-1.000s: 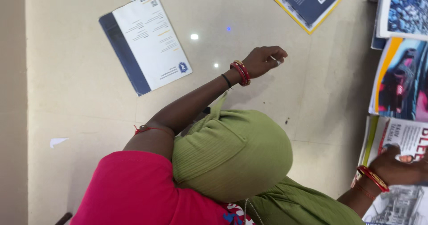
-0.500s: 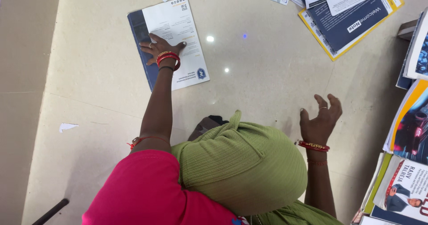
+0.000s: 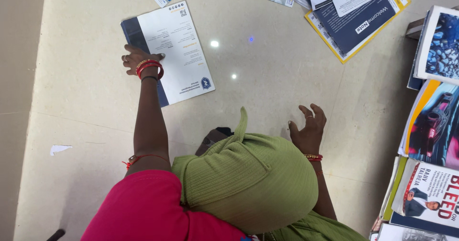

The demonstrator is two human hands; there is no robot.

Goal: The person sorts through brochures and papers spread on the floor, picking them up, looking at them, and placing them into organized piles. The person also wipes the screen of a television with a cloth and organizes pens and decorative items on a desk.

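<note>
The person is bent low over the pale, glossy tiled floor (image 3: 267, 78), seen from above: a ribbed olive-green head covering (image 3: 248, 174) and a bright pink top (image 3: 148, 207) fill the lower part of the view.

The landmark here is the white booklet with a dark blue strip along one long edge (image 3: 167, 50), lying flat and slightly skewed on the floor. The left hand (image 3: 136, 59) rests on that blue-strip edge, palm down, fingers spread flat across the cover and the floor beside it. Its grip is not closed round anything; it presses on the booklet rather than clasping it. Red and gold bangles (image 3: 149, 68) sit at the wrist with a thin black band just behind them, and a red thread is tied round the upper arm (image 3: 138, 159).

Well away from the booklet, on its far side past the green head covering, the right hand (image 3: 308, 126) is held above the bare floor, fingers loosely curled and apart, holding nothing and touching nothing that I can see. It wears red and gold bangles too.

Beyond the booklet's top edge lies a fan of loose leaflets, and further along from those a dark blue folder with a yellow border (image 3: 356, 19). Farthest from the booklet, along the floor's edge, stands a row of glossy magazines and books (image 3: 430, 121). A small scrap of white paper (image 3: 60, 149) lies on the floor on the booklet's near side, well apart from it.
</note>
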